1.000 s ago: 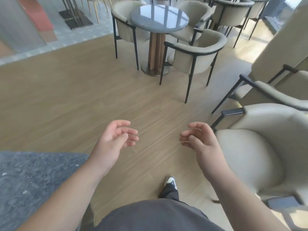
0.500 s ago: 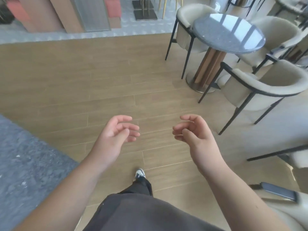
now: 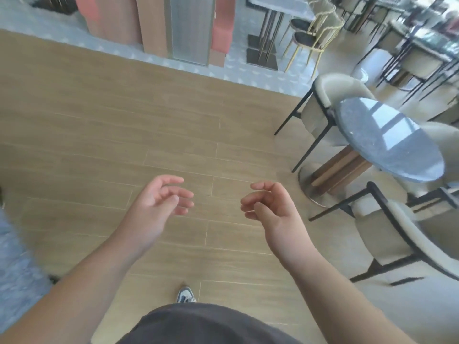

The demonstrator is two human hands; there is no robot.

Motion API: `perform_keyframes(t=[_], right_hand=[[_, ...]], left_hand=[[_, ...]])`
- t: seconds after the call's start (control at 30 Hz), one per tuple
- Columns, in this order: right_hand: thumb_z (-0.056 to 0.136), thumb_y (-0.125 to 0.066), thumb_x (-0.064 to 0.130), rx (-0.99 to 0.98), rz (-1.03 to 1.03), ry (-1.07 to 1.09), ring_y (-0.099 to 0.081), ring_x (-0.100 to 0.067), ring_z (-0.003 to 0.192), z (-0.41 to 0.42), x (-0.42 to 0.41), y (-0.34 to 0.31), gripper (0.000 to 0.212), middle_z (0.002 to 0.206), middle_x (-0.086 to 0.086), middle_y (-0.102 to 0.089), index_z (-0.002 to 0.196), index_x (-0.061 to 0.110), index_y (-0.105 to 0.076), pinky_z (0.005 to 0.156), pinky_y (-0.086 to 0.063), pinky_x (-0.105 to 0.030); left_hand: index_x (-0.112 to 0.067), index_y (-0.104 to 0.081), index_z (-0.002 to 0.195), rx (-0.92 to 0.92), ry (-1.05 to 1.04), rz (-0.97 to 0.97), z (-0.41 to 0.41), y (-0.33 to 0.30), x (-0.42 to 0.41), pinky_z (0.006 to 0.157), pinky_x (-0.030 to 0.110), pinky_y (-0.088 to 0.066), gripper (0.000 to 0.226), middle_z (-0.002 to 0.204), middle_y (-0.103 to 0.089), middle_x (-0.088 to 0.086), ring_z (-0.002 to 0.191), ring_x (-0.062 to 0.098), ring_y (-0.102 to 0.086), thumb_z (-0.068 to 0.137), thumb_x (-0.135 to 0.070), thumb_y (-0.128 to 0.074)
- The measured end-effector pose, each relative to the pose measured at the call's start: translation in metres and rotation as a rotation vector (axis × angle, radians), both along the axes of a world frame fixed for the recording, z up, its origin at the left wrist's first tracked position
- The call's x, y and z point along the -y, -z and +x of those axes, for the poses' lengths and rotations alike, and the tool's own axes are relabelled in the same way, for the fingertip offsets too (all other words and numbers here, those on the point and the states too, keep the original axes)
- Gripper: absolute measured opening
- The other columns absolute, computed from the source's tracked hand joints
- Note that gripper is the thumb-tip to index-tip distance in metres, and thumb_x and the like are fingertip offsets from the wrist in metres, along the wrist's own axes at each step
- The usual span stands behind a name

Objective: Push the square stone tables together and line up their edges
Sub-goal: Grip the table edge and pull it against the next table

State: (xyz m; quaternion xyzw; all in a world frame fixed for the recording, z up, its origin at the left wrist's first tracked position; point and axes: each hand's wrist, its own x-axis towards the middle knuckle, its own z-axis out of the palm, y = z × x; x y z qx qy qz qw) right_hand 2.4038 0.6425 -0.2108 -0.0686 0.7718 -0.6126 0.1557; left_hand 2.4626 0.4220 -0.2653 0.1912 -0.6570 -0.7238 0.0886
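A grey speckled stone table (image 3: 15, 264) shows only as a blurred slab at the lower left edge; its shape and other sides are out of frame. My left hand (image 3: 155, 208) hangs in the air above the wooden floor, fingers loosely curled, holding nothing. My right hand (image 3: 270, 209) is level with it to the right, fingers also loosely curled and empty. Neither hand touches the table. The two hands are about a hand's width apart.
A round grey stone table (image 3: 387, 142) on a wooden pedestal stands at the right with cream armchairs (image 3: 407, 242) around it. More chairs (image 3: 310, 38) and tables fill the back right. A wood and pink partition (image 3: 173, 26) stands at the back. My shoe (image 3: 185, 295) is on the floor.
The view has swung left: the round table and armchairs slid to the right edge and the stone slab shrank at the left. Both hands kept their loosely curled pose.
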Motion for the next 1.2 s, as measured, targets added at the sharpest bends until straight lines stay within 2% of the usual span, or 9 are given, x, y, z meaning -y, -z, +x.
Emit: perform_keyframes(t=[0.1,0.23,0.5,0.7,0.87,1.07,1.2], right_hand=[[0.095,-0.041,-0.007,0.000,-0.013,-0.065,-0.069,-0.019,0.093,-0.040,0.043,0.002,0.034,0.093,0.000,-0.071,0.115,0.017,-0.055,0.089,-0.056,-0.034],[0.094,-0.040,-0.009,0.027,-0.037,-0.171,-0.069,-0.019,0.092,-0.078,0.093,0.010,0.035,0.092,0.000,-0.071,0.113,0.017,-0.055,0.089,-0.056,-0.037],[0.097,-0.040,-0.008,0.076,-0.058,-0.397,-0.069,-0.018,0.094,-0.178,0.180,0.029,0.035,0.091,0.001,-0.073,0.115,0.016,-0.056,0.087,-0.058,-0.033],[0.096,-0.040,-0.008,0.081,-0.070,-0.602,-0.068,-0.016,0.091,-0.277,0.253,0.033,0.036,0.095,-0.006,-0.072,0.113,0.019,-0.057,0.093,-0.056,-0.041],[0.097,-0.042,-0.004,-0.026,-0.036,-0.852,-0.067,-0.018,0.090,-0.348,0.321,0.024,0.036,0.094,0.003,-0.072,0.113,0.026,-0.055,0.093,-0.054,-0.043],[0.098,-0.043,-0.003,0.045,-0.010,-1.058,-0.068,-0.020,0.091,-0.371,0.400,0.031,0.034,0.096,0.004,-0.072,0.113,0.025,-0.057,0.093,-0.054,-0.045],[0.098,-0.043,-0.004,0.078,-0.009,-1.213,-0.068,-0.022,0.093,-0.356,0.455,0.043,0.034,0.096,0.000,-0.072,0.114,0.023,-0.057,0.092,-0.055,-0.037]], left_hand=[[-0.009,-0.055,0.116,-0.009,-0.090,0.008,-0.019,-0.007,0.033,0.078,0.029,-0.060,0.035,0.094,-0.072,0.009,0.082,0.020,-0.071,0.099,0.014,-0.036],[-0.007,-0.055,0.117,0.002,-0.215,0.011,-0.031,-0.011,0.075,0.079,0.032,-0.060,0.033,0.096,-0.070,0.014,0.081,0.020,-0.071,0.099,0.014,-0.037],[-0.011,-0.057,0.117,0.083,-0.488,-0.006,-0.077,0.001,0.136,0.080,0.033,-0.060,0.035,0.095,-0.074,0.008,0.088,0.025,-0.073,0.099,0.012,-0.038],[-0.010,-0.057,0.117,0.116,-0.675,0.026,-0.159,0.004,0.169,0.077,0.033,-0.058,0.035,0.097,-0.073,0.013,0.086,0.026,-0.073,0.098,0.012,-0.037],[-0.010,-0.055,0.120,0.075,-0.764,-0.002,-0.229,-0.010,0.195,0.082,0.036,-0.059,0.037,0.097,-0.074,0.010,0.090,0.029,-0.073,0.098,0.013,-0.037],[-0.004,-0.054,0.119,0.044,-0.992,-0.045,-0.230,-0.019,0.222,0.084,0.037,-0.060,0.035,0.093,-0.074,0.009,0.087,0.029,-0.072,0.098,0.017,-0.035],[-0.001,-0.054,0.119,0.056,-1.161,-0.014,-0.209,-0.009,0.249,0.085,0.039,-0.061,0.032,0.089,-0.075,0.003,0.082,0.024,-0.072,0.098,0.016,-0.036]])
